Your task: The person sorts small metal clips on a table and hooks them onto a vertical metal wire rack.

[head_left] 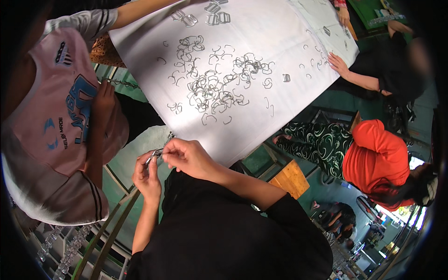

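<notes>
Nearest, in front of the black-shirted wearer's body, the left hand [148, 179] has its thumb and fingers clamped on a small metal piece [154, 154], held just off the near corner of the white worktop [224, 144]. The right hand [190, 159] meets it from the right, fingers drawn in close together; whether they pinch the metal too cannot be told, since they hide that end. The piece looks light and stiff, with a smooth shine that could make it slip, so a grip on its outer edges between thumb and forefinger seems surest. To the left, a co-worker in a pink shirt [44, 121] sits near the same corner, a strand of metal pieces [123, 84] by one hand. Farther in, curved wire pieces [205, 91] lie heaped and scattered across the worktop (they overlap, so lifting one by its free end would probably avoid snagging others). A lone slotted metal piece [286, 78] rests to the right of the heap. At the far left lie several flat slotted buckles [213, 17], likely rigid and best taken by the rim, while another co-worker's hand [339, 65] rests at the right edge.
</notes>
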A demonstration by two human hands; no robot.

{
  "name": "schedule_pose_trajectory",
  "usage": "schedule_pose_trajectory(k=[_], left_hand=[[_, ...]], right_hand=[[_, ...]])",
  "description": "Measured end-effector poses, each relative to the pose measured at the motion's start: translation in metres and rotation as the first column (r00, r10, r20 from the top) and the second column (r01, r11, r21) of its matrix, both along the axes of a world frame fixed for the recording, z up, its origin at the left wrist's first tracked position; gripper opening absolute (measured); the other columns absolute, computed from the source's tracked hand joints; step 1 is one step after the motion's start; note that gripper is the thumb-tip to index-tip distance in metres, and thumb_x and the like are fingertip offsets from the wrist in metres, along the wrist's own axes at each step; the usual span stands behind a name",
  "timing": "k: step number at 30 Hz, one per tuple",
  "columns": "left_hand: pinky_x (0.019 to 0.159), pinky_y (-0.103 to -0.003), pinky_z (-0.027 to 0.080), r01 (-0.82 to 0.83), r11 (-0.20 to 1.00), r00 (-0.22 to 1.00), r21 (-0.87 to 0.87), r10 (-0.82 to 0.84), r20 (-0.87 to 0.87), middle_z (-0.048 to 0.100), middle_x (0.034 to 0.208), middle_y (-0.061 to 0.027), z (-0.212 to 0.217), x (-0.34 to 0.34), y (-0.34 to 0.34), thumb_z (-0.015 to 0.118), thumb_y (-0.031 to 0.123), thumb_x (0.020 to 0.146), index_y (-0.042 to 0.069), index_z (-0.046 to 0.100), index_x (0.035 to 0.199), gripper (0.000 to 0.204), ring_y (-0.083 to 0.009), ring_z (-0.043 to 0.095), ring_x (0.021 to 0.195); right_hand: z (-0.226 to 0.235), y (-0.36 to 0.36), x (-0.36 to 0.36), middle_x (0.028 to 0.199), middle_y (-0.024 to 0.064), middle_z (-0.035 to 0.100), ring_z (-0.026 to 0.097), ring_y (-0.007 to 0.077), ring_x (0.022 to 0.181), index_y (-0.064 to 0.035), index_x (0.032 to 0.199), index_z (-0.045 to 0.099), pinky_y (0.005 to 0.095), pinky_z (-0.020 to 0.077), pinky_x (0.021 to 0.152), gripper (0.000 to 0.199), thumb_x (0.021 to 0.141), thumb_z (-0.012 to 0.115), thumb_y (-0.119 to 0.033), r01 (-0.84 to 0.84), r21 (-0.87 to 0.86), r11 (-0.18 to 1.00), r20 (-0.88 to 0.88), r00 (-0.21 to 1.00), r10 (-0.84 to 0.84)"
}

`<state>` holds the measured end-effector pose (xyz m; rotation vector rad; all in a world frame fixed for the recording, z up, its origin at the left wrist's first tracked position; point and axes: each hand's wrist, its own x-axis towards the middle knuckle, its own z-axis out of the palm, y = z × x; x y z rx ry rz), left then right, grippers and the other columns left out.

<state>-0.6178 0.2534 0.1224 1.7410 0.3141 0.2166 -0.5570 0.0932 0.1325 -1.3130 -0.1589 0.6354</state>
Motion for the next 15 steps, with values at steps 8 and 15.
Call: schedule_pose_trajectory(k=[8,15], left_hand=[[0.079,-0.024,0.044,-0.001,1.000,1.000,0.009,0.001,-0.012,0.059,0.099,-0.0089,0.000,-0.012,0.013,0.055,-0.003,0.088,-0.004,0.058,0.101,0.013,-0.0124,0.055,0.089],[0.080,-0.021,0.043,0.008,0.996,0.997,0.084,-0.015,0.082,0.060,0.101,-0.0052,0.005,-0.016,0.017,0.057,0.000,0.089,-0.002,0.058,0.103,0.014,-0.0086,0.055,0.089]], right_hand=[[-0.109,-0.131,0.064,0.078,0.0118,0.066,0.064,0.0289,0.078,-0.0080,0.095,0.065,0.0385,0.0498,0.071,0.014,0.084,0.059,-0.016,0.381,-0.738,0.557,0.313,0.925,-0.217],[-0.119,-0.183,0.149,0.102,0.0124,0.058,0.060,0.0300,0.090,-0.0165,0.106,0.063,0.0427,0.0486,0.075,0.021,0.085,0.060,-0.020,0.624,-0.778,0.067,0.594,0.767,-0.243]])
